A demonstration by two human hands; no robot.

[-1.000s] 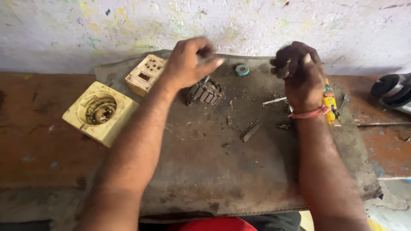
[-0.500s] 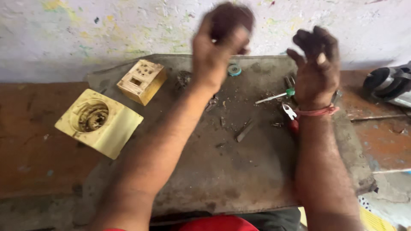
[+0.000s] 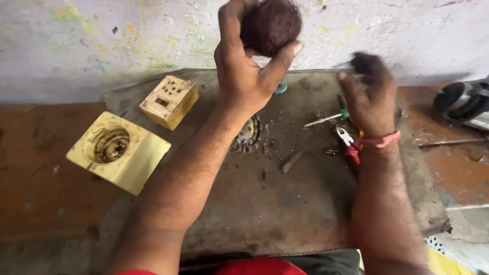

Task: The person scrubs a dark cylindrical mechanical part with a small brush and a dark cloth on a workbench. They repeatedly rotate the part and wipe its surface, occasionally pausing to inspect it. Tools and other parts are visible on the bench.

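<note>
Left hand raised higher | grips dark coil (right hand blurred)

2 housings left of pliers.

fuzzy matt dark ball, yellowed dull plastic housing, grimy rough mat, shiny metal screwdriver, paint-flecked rough wall
</note>
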